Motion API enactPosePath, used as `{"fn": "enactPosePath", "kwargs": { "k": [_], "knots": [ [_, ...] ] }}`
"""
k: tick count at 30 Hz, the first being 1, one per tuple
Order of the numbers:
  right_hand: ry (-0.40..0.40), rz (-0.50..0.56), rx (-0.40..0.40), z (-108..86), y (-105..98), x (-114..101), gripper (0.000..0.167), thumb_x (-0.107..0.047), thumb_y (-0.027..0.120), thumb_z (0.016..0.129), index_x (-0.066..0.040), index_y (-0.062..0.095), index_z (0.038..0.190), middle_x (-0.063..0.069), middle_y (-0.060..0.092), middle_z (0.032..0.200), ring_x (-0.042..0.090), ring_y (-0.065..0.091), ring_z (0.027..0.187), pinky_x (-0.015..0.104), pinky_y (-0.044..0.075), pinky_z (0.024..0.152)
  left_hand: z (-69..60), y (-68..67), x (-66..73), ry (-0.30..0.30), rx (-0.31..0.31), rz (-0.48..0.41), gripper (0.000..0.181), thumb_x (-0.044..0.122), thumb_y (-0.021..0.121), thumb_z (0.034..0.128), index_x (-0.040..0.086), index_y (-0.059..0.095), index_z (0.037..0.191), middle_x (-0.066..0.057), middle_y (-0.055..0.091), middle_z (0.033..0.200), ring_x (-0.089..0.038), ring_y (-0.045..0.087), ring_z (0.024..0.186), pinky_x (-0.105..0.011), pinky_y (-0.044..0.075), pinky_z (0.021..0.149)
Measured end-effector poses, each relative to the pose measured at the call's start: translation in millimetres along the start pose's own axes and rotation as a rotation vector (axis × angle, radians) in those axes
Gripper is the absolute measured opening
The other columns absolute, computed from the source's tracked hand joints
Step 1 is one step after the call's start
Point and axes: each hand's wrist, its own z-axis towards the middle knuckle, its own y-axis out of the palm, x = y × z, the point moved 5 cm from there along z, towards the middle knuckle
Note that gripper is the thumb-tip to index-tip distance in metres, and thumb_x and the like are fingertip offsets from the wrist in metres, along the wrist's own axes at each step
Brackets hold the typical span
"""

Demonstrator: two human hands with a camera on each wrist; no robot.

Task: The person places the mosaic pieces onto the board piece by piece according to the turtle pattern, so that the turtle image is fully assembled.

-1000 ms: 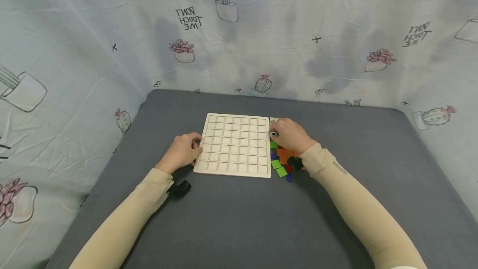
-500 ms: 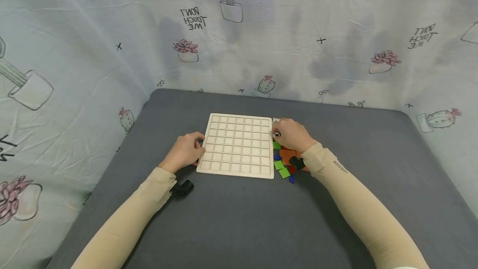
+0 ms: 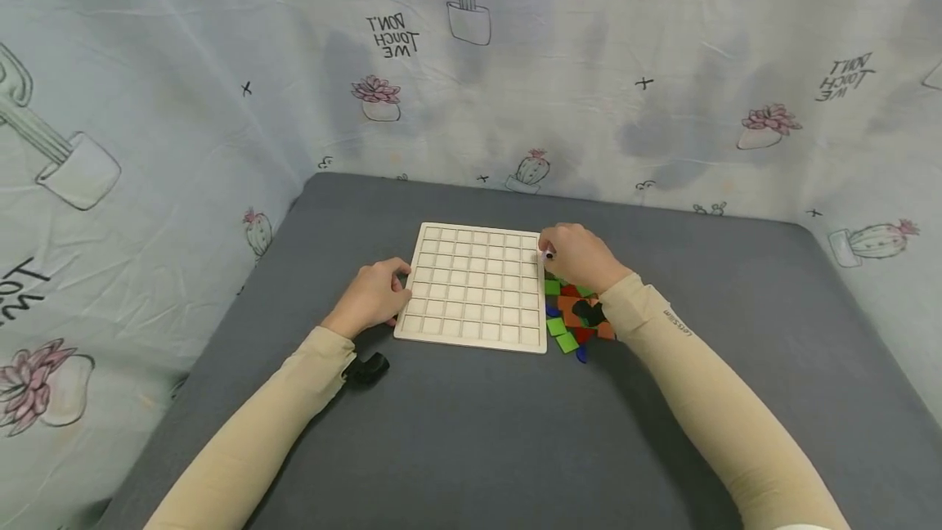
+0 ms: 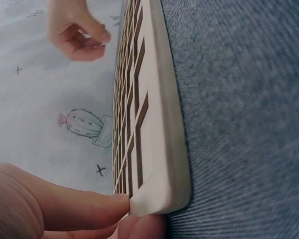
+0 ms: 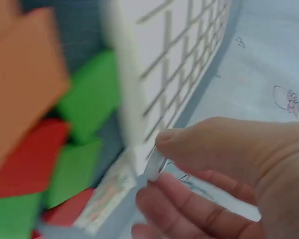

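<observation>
A pale wooden grid board [image 3: 471, 285] lies flat on the table. My left hand [image 3: 370, 294] is at its left side; in the left wrist view, thumb and finger pinch the board's edge near a corner. At the board's far right corner, my right hand [image 3: 581, 256] holds a small white piece [image 5: 154, 167] between thumb and fingers. A black spot shows on that piece in the head view. Beneath the right hand and wrist is a pile of coloured pieces, with an orange one [image 3: 571, 313], a green one [image 3: 567, 343] and red and blue ones. Part of the pile is hidden.
A dark grey cloth [image 3: 471, 432] covers the table. Behind and beside it hangs a white curtain [image 3: 574, 47] printed with cacti. A printed card [image 5: 107, 196] lies by the pile in the right wrist view. Black wrist mounts [image 3: 368, 368] hang under both sleeves.
My right hand has risen slightly toward the board's far right corner with the white piece, uncovering more of the pile. The head view has shifted a little. My left hand stays at the board's edge.
</observation>
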Motion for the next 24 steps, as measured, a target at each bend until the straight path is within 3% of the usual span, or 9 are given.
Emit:
{"fn": "enactPosePath", "kwargs": {
  "k": [3,10,24],
  "knots": [
    [-0.052,0.056,-0.004,10.0,-1,-11,0.024,-0.001,0.069,0.095,0.002,0.073,0.118,0.019,0.070,0.103,0.027,0.065,0.085,0.042,0.056,0.077,-0.1,-0.3,1.3,0.004,0.001,-0.008,0.043,0.011,0.059,0.0994,0.002,0.057,0.142,-0.012,0.061,0.093,-0.019,0.065,0.055,-0.032,0.055,0.054],
    [-0.167,0.112,-0.026,40.3,8,-44,0.020,-0.003,0.068,0.096,-0.001,0.075,0.115,0.016,0.068,0.106,0.027,0.067,0.092,0.040,0.057,0.083,-0.7,-1.1,0.5,-0.005,-0.002,-0.028,0.044,0.010,0.058,0.0990,0.002,0.056,0.142,-0.012,0.061,0.094,-0.019,0.065,0.055,-0.032,0.057,0.055],
    [-0.199,0.141,-0.047,92.1,31,-96,0.023,-0.005,0.065,0.098,-0.004,0.074,0.120,0.014,0.067,0.110,0.025,0.067,0.096,0.037,0.055,0.086,-0.7,-0.5,4.6,-0.014,0.015,-0.001,0.041,0.012,0.060,0.1002,0.004,0.057,0.140,-0.010,0.061,0.088,-0.018,0.065,0.053,-0.033,0.054,0.053]
  ]
}}
